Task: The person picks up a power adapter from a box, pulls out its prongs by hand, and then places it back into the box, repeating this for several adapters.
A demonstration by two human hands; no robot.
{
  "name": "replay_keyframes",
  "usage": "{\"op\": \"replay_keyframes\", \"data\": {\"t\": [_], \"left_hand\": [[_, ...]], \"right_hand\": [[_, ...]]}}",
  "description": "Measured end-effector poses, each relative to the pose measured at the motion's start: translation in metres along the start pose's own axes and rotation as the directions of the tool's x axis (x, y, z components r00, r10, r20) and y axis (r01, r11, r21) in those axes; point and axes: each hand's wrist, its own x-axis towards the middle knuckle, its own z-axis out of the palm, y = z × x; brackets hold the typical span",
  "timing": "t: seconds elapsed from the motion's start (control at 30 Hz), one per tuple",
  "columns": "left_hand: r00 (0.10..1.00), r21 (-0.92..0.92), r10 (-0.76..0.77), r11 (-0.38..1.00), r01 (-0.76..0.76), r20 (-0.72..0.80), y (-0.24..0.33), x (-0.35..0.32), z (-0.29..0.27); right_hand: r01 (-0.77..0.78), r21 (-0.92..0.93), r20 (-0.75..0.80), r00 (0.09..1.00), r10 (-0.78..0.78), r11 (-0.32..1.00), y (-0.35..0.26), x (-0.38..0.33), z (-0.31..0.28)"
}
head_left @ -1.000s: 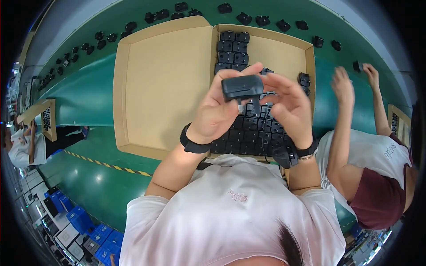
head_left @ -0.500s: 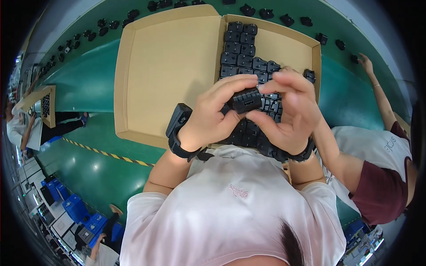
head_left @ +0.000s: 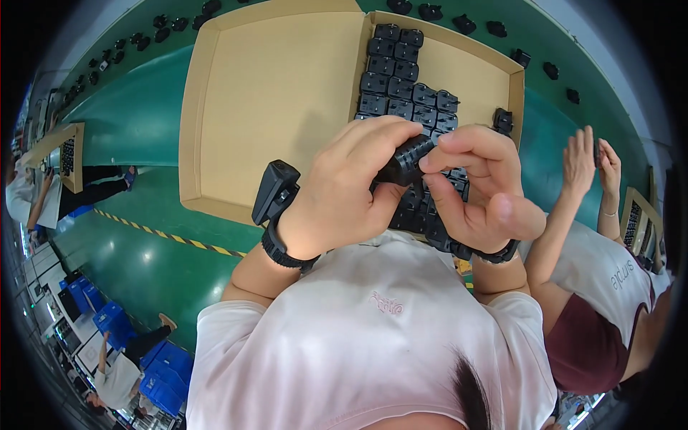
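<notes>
Hands [head_left: 344,193] [head_left: 480,190], two, on one black part [head_left: 405,161]

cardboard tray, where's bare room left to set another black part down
The left half of the cardboard tray is bare, between its left wall and the rows of black parts. A smaller bare patch lies by the right wall. The centre-right is crowded, under both hands.

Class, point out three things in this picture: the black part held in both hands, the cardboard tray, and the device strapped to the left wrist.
black part [head_left: 405,162], head view, its ribbed middle.
cardboard tray [head_left: 276,100], head view, its bare floor.
wrist device [head_left: 275,190], head view, its black body.
</notes>
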Motion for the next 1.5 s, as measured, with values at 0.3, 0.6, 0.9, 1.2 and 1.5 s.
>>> {"op": "replay_keyframes", "data": {"t": [0.3,0.6,0.9,1.2,1.5], "left_hand": [[1.0,-0.006,-0.015,1.0,0.015,0.026,-0.003,-0.001,0.003],[0.998,-0.017,-0.047,0.999,0.048,0.038,-0.009,0.008,0.012],[0.835,-0.582,-0.479,0.61,0.538,0.269,-0.05,0.027,0.033],[0.879,-0.143,-0.457,0.869,0.473,0.133,-0.106,0.016,0.06],[0.833,-0.014,-0.537,0.84,0.543,0.134,-0.128,-0.001,0.048]], "right_hand": [[-0.179,0.262,0.121,0.981,0.151,0.948,0.007,-0.005,-0.011],[-0.067,0.057,-0.013,0.998,0.068,0.996,0.019,0.001,-0.014],[0.037,-0.461,0.14,0.99,0.032,0.887,0.063,0.028,-0.05],[-0.807,-0.421,-0.689,0.582,0.433,0.415,0.287,0.088,-0.269],[-0.576,-0.8,-0.559,0.613,0.558,-0.169,0.364,0.09,-0.272]]}}
